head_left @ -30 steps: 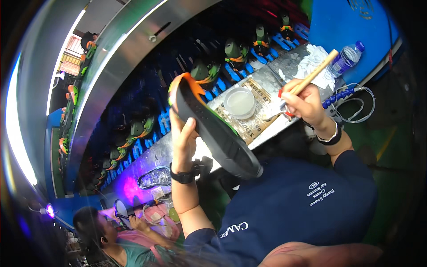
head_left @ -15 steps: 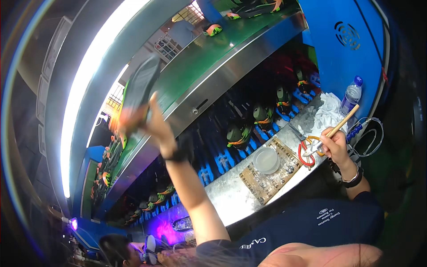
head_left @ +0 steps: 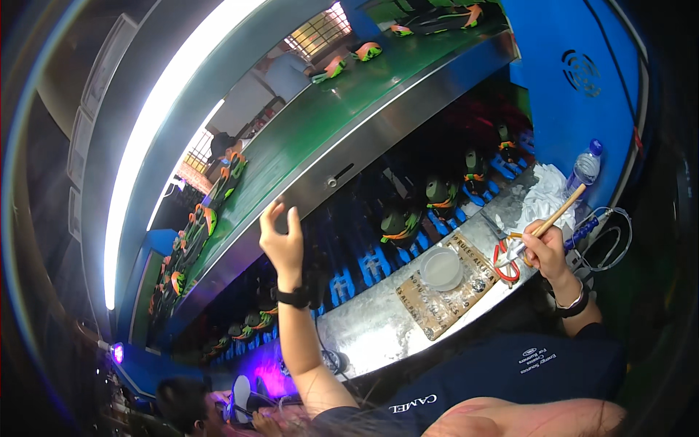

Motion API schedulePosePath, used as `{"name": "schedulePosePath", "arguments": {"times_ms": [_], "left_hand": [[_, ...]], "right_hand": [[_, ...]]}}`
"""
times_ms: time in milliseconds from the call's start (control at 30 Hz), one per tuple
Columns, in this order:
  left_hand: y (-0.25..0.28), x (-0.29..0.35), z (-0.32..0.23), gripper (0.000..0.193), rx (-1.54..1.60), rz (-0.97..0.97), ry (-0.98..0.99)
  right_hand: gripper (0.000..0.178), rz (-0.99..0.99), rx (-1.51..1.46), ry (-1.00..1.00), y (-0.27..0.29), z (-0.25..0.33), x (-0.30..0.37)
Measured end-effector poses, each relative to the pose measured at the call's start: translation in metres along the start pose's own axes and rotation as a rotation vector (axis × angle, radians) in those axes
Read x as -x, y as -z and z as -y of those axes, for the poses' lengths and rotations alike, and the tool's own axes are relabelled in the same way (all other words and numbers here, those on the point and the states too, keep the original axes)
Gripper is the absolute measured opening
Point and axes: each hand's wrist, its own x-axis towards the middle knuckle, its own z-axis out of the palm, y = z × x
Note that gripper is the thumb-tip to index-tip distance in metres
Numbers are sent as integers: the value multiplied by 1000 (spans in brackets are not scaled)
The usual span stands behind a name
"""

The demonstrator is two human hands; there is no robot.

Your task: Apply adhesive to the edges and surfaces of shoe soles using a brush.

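My left hand (head_left: pixel 284 244) is raised at the near edge of the green conveyor belt (head_left: pixel 313 116), fingers apart and holding nothing. Beyond it on the belt lie dark shoe parts with orange and green trim, the nearest being a shoe (head_left: pixel 229 178). My right hand (head_left: pixel 546 251) is closed round a wooden-handled brush (head_left: pixel 564 207), its handle pointing up and right; the lower end is partly hidden by the fingers. Beside that hand, red-handled pliers (head_left: pixel 504 264) rest on the metal ledge. A clear tub of cloudy liquid (head_left: pixel 441 269) stands on a cardboard piece (head_left: pixel 429 313).
Below the belt, shoe uppers (head_left: pixel 400 224) sit in a row with blue clamps (head_left: pixel 375 264). White cloth (head_left: pixel 545 193) and a water bottle (head_left: pixel 585 166) stand at the right by a blue panel (head_left: pixel 575 36). A co-worker (head_left: pixel 182 404) is at lower left; another person (head_left: pixel 226 146) sits beyond the belt.
My left hand has let go of the dark-soled shoe and drawn back toward me; a shoe now lies on the belt. My right hand still holds the brush.
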Motion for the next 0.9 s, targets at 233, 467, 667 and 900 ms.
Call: {"name": "schedulePosePath", "arguments": {"times_ms": [233,467,667,900], "left_hand": [[114,2,119,38,-520,-173,113],[173,-37,201,89,-755,-199,684],[182,-118,250,49,-845,429,598],[133,-150,306,35,-1126,534,458]], "right_hand": [[10,-33,32,-94,-15,-21,-7],[10,-19,20,-93,-29,-33,-18],[10,-12,41,-83,-45,-29,-24],[11,-100,58,-45,-45,-32,-11]]}}
